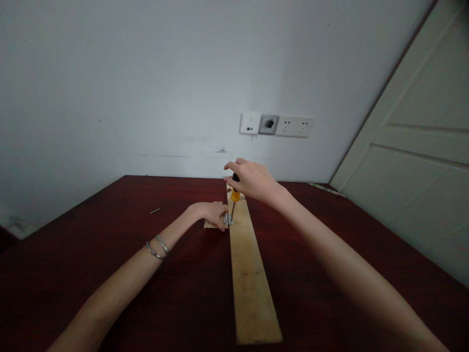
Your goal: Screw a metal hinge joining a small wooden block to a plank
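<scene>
A long wooden board (249,264) lies lengthwise on the dark red table. Against its left edge, toward the far end, sits a small wooden board (209,225), mostly covered by my left hand (216,214). That hand's thumb and fingers grip the small board around a metal hinge (226,219), which bridges the two pieces. My right hand (252,178) is closed around the black-and-yellow handle of a screwdriver (235,196). The screwdriver stands nearly upright, its tip down at the hinge leaf on the long board. Any screw under the tip is too small to make out.
A small thin metal piece (155,210) lies on the table (176,303) left of my left hand. Behind the table rises a white wall with sockets (293,126). A pale panelled door (414,146) stands at the right, near a flat strip (326,189) on the table's back corner.
</scene>
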The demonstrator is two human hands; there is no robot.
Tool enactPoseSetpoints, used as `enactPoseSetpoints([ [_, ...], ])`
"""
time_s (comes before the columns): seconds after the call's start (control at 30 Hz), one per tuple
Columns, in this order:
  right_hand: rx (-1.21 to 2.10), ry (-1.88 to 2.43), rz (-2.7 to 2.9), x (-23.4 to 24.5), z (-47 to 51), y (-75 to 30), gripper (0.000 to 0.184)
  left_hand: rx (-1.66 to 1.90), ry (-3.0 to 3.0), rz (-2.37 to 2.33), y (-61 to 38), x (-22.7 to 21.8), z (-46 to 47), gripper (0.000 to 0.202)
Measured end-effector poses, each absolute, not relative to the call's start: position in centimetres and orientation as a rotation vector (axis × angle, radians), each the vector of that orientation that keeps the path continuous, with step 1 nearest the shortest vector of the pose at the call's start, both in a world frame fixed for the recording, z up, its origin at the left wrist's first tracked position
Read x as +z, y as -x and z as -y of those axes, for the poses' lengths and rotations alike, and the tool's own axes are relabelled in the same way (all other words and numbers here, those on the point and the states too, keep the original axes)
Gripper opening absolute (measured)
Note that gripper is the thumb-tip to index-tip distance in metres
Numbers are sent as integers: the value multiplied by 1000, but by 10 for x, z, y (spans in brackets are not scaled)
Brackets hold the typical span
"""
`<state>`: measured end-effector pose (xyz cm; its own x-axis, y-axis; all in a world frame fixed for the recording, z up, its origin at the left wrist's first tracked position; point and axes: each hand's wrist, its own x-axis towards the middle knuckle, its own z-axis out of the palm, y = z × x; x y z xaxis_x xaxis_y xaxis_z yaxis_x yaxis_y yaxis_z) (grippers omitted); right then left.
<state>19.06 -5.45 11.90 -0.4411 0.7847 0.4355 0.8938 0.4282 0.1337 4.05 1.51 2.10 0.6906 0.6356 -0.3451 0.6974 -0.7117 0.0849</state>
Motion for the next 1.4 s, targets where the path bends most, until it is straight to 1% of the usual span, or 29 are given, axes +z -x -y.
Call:
enactPoseSetpoints([
  [0.07,-509,1448,2371,119,56,-190,43,-434,-2693,-1077,-41,21,-15,63],
  [0.2,-529,1448,2354,119,58,-188,54,-453,-2689,-1085,-41,23,-14,61],
  [0.23,-529,1446,2354,119,58,-188,53,-453,-2690,-1079,-42,23,-14,60],
  [0.4,-501,1432,2359,118,56,-190,36,-443,-2692,-1066,-41,21,-16,57],
  [0.43,-497,1425,2352,118,56,-190,37,-444,-2691,-1070,-41,20,-16,58],
  [0.57,-503,1403,2327,116,58,-190,50,-436,-2691,-1076,-41,18,-17,61],
  [0.63,-499,1411,2321,116,58,-190,48,-433,-2688,-1078,-40,19,-17,60],
  [0.8,-458,1384,2322,115,56,-191,32,-399,-2665,-1064,-39,19,-16,61],
  [0.97,-448,1358,2262,111,58,-190,40,-396,-2664,-1077,-38,17,-17,61],
  [1.17,-381,1323,2180,103,57,-191,34,-382,-2668,-1057,-37,15,-20,62],
  [1.4,-222,1205,2046,96,56,-199,41,-400,-2665,-1073,-37,17,-19,67],
])
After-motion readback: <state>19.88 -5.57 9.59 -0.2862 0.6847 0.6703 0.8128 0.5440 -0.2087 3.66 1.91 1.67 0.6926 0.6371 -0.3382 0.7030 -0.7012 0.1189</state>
